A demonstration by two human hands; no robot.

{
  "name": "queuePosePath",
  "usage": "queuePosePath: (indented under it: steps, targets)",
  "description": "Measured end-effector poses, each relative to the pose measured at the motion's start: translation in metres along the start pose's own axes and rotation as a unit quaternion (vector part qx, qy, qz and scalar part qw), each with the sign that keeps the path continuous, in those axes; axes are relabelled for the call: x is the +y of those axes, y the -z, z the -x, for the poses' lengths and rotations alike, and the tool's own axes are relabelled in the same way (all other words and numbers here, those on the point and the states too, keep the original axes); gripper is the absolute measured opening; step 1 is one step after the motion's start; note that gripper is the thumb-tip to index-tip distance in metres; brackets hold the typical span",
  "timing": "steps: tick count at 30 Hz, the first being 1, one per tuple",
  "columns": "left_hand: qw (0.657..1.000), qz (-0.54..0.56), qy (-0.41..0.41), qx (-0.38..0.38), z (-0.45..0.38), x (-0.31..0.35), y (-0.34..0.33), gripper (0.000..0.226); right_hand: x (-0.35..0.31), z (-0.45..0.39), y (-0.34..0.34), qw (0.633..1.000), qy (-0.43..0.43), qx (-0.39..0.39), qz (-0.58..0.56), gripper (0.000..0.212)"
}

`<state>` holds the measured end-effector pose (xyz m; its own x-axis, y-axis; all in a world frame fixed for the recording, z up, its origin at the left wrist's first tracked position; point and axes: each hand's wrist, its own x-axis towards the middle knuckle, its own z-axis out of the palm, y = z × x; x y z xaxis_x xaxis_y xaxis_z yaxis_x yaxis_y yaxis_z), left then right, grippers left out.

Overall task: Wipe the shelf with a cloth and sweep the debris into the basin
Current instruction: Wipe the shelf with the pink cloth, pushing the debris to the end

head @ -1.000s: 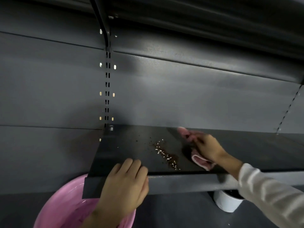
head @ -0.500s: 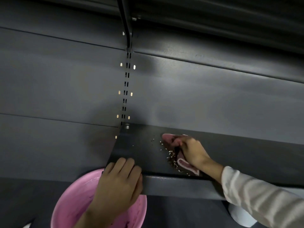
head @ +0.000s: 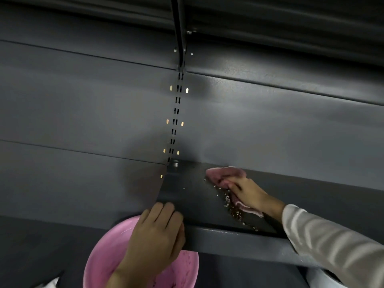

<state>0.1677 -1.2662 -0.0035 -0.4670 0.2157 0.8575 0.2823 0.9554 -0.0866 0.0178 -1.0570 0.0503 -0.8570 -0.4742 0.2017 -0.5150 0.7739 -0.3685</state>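
While right hand (head: pixel 248 194) presses cloth (head: pixel 225 175) (pink), debris (head: pixel 232 206) seemingly gathers.

Debris (head: pixel 232 206) on shelf (head: pixel 193 196) left of cloth (head: pixel 224 175); basin (head: pixel 108 256) below shelf's left end.

Dark grey shelf (head: pixel 193 196), matching grey back panel (head: pixel 83 111). Pink cloth (head: pixel 224 175); pink basin (head: pixel 108 254). Pale and brown speckled debris (head: pixel 230 204); white sleeve (head: pixel 332 242).

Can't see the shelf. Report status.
Right hand pressing pink cloth behind crumbs. Left hand gripping shelf edge above pink basin. Path clear.
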Motion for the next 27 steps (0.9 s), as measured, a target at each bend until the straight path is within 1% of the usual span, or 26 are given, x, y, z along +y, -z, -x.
queuePosePath:
  steps: [2, 4, 6, 7, 9, 13, 16, 18, 20, 22, 24, 27]
  targets:
    - [1.0, 0.003, 0.0, 0.006, 0.001, -0.001, -0.002, 0.025, -0.001, -0.005, 0.007, 1.0, 0.01, 0.003, -0.024, 0.027]
    - [1.0, 0.007, 0.002, 0.009, 0.0, -0.001, -0.003, 0.025, 0.006, -0.018, 0.019, 0.999, -0.01, 0.024, -0.046, 0.028]
    - [1.0, 0.012, 0.002, 0.012, -0.001, -0.001, -0.002, 0.024, 0.012, -0.034, 0.025, 0.997, -0.046, 0.044, -0.043, 0.029]
    - [1.0, 0.013, 0.003, 0.012, -0.002, -0.001, -0.002, 0.023, 0.013, -0.041, 0.024, 0.997, -0.062, 0.038, -0.042, 0.029]
    - [1.0, 0.017, 0.005, 0.013, -0.003, -0.001, -0.002, 0.022, 0.012, -0.053, 0.011, 0.997, -0.062, 0.014, -0.04, 0.029]
    - [1.0, 0.013, 0.012, 0.012, -0.003, -0.001, -0.002, 0.021, 0.008, -0.047, -0.005, 0.998, -0.008, -0.038, -0.052, 0.025]
    - [1.0, 0.007, 0.019, 0.012, -0.003, 0.0, -0.003, 0.021, 0.007, -0.034, 0.008, 0.994, 0.018, -0.072, -0.075, 0.033]
    - [1.0, 0.008, 0.022, 0.014, -0.004, 0.0, -0.003, 0.021, 0.007, -0.046, 0.014, 0.989, 0.001, -0.054, -0.134, 0.028]
    - [1.0, 0.0, 0.023, 0.014, -0.005, 0.001, -0.004, 0.022, 0.008, -0.072, 0.014, 0.985, 0.002, 0.002, -0.175, 0.026]
    - [0.999, -0.01, 0.028, 0.017, -0.006, 0.001, -0.005, 0.022, -0.001, -0.094, 0.009, 0.987, -0.01, 0.022, -0.157, 0.029]
    - [0.999, -0.014, 0.033, 0.023, -0.007, 0.001, -0.004, 0.022, -0.012, -0.099, -0.005, 0.989, 0.0, 0.003, -0.15, 0.03]
    - [0.999, -0.027, 0.032, 0.019, -0.008, 0.003, -0.003, 0.023, -0.018, -0.082, -0.02, 0.985, 0.041, -0.065, -0.157, 0.031]
